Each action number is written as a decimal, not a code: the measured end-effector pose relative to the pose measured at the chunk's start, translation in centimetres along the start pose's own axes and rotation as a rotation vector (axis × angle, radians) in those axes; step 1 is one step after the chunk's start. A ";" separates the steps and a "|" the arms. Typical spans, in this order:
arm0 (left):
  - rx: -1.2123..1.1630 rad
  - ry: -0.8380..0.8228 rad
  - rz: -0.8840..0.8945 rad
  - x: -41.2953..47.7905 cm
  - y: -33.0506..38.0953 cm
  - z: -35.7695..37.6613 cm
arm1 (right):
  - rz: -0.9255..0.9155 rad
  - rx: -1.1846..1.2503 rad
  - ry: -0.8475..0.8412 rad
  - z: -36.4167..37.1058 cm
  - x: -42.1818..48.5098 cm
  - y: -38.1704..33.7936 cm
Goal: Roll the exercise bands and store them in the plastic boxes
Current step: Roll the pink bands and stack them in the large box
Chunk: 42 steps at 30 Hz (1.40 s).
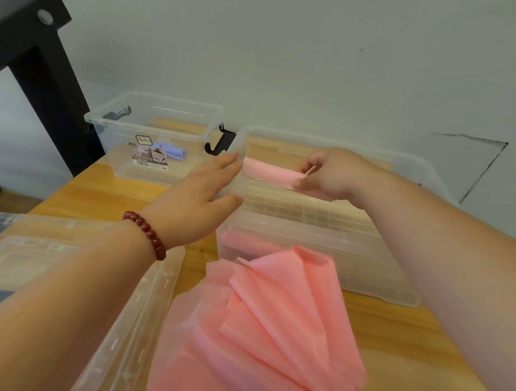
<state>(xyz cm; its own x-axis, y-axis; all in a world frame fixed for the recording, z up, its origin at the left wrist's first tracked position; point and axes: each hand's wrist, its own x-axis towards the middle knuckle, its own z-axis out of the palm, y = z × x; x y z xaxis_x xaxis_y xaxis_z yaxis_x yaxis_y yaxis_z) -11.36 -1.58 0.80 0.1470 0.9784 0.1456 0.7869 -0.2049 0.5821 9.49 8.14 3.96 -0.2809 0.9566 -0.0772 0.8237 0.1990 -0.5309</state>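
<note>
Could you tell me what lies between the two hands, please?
A rolled pink band, pinched by the right hand, and the box wall; head view.

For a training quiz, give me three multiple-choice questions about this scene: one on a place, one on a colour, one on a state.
1. Where is the purple rolled band? A. in the small clear plastic box at the back left; B. on the floor; C. on a shelf.
2. What colour is the rolled exercise band held by the right hand? A. blue; B. pink; C. green.
3. How do the pink bands nearest the camera lie? A. rolled; B. loose, unrolled; C. boxed.
Answers: A, it shows through the box's clear wall; B, the roll is pink; B, they spread in flat folds on the wooden table.
</note>
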 end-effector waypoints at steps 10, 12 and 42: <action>-0.097 0.070 0.036 2.7 -0.5 -1.2 | 0.111 -0.114 -0.248 0.5 3.1 -0.6; -0.211 0.045 -0.011 3.2 -0.7 -0.9 | 0.133 -0.154 -0.276 0.9 3.6 -0.4; -0.165 -0.058 -0.079 6.1 -0.3 -1.0 | 0.140 -0.201 -0.442 2.9 4.6 0.4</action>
<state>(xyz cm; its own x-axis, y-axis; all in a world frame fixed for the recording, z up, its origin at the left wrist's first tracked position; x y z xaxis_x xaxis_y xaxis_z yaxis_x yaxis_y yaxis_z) -11.32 4.47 2.34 0.1270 0.9906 0.0507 0.6893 -0.1249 0.7136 7.12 12.05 0.96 -0.3065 0.8043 -0.5091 0.9348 0.1536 -0.3202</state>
